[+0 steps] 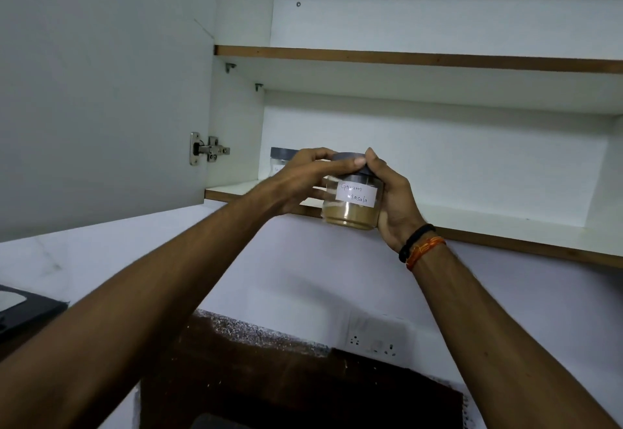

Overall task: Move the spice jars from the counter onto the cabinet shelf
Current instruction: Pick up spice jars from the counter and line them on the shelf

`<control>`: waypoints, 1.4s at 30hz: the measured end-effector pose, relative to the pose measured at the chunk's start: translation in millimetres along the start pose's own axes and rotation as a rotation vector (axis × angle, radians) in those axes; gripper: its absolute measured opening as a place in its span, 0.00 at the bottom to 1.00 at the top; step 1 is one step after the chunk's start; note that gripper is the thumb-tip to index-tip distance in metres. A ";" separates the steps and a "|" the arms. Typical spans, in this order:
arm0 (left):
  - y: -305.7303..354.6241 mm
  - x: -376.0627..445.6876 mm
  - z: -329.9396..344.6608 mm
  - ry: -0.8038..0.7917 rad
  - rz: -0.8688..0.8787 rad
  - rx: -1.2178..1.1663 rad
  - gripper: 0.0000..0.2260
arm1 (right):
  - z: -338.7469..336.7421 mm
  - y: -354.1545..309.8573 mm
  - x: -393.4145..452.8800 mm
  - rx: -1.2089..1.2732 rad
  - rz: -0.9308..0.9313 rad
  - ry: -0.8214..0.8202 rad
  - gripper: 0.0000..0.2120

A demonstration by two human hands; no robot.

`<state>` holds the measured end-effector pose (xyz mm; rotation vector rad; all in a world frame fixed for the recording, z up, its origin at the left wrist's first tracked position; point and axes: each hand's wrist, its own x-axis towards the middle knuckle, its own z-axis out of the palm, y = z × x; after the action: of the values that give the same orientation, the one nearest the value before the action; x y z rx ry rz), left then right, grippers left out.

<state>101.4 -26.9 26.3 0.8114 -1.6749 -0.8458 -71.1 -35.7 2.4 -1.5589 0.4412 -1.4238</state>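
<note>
A clear spice jar (350, 207) with a grey lid, brown powder and a white label reading "Garam Masala" is held up at the front edge of the lower cabinet shelf (505, 226). My right hand (392, 202) grips its right side, thumb on the lid. My left hand (303, 182) curls over the lid and the jar's left side. A second grey-lidded jar (280, 160) stands at the back left of the same shelf, partly hidden behind my left hand.
The open cabinet door (101, 91) hangs at the left on a metal hinge (207, 150). An upper shelf (404, 57) spans above. Below are a white wall with a socket plate (374, 337) and a dark counter (269, 378).
</note>
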 end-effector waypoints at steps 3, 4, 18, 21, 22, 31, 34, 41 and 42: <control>5.5 12.0 -1.5 -0.009 0.004 0.006 0.26 | -4.1 -2.3 8.8 -0.013 0.008 -0.061 0.26; 5.5 15.3 -2.2 -0.016 0.001 0.012 0.27 | -5.6 -2.5 11.6 -0.027 0.008 -0.077 0.27; -8.3 79.2 -35.1 0.044 -0.011 0.023 0.12 | -78.0 41.5 30.7 -1.638 -0.176 0.320 0.26; -19.8 96.0 -43.3 0.063 -0.021 0.014 0.12 | -78.6 49.4 31.8 -1.833 -0.198 0.338 0.28; -24.3 101.1 -45.8 0.066 -0.027 0.008 0.12 | -76.9 51.5 31.5 -1.863 -0.228 0.365 0.28; -65.1 142.0 -65.1 0.051 -0.082 0.056 0.15 | -79.5 65.9 35.5 -1.862 -0.410 0.521 0.25; -65.8 154.5 -73.3 0.005 -0.063 0.171 0.14 | -80.2 66.9 35.3 -1.864 -0.446 0.548 0.24; -65.4 184.1 -88.6 -0.058 0.071 0.487 0.07 | -79.6 66.9 34.7 -1.874 -0.527 0.583 0.22; -65.7 188.8 -90.8 -0.063 0.092 0.551 0.08 | -79.8 67.4 34.8 -1.871 -0.531 0.585 0.22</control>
<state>153.5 -232.8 81.9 1.0724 -2.0186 -0.3440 -113.3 -127.0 -42.3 -2.6729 2.3248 -1.8889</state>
